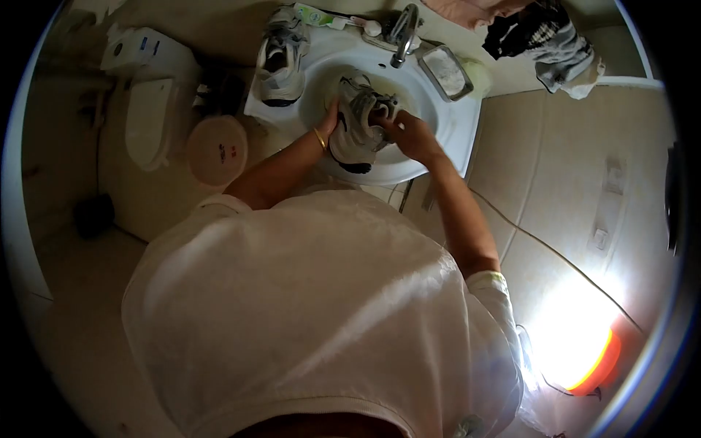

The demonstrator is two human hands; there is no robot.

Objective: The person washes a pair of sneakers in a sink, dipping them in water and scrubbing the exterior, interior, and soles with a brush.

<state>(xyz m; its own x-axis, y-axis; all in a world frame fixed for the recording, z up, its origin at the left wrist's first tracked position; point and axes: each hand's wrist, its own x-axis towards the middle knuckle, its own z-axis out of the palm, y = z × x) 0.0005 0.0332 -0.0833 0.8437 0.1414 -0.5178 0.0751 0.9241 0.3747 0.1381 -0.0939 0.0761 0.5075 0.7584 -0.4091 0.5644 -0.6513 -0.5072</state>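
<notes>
A grey and white sneaker (355,124) is held over the white washbasin (460,139), its opening facing up and to the right. My left hand (330,123), with a gold bangle at the wrist, is closed against the sneaker's left side. My right hand (410,135) grips the shoe at its opening, the fingers curled by the tongue and collar; the fingertips are partly hidden inside. A matching sneaker (282,62) rests on the basin's left rim, dark sole end toward me.
A chrome faucet (404,36) rises behind the basin. On its right rim lies a soap dish (445,71), on the back rim a green and white tube (312,14). A pink bucket (217,150) and a toilet (150,120) are left. A bright lamp (602,361) shines lower right.
</notes>
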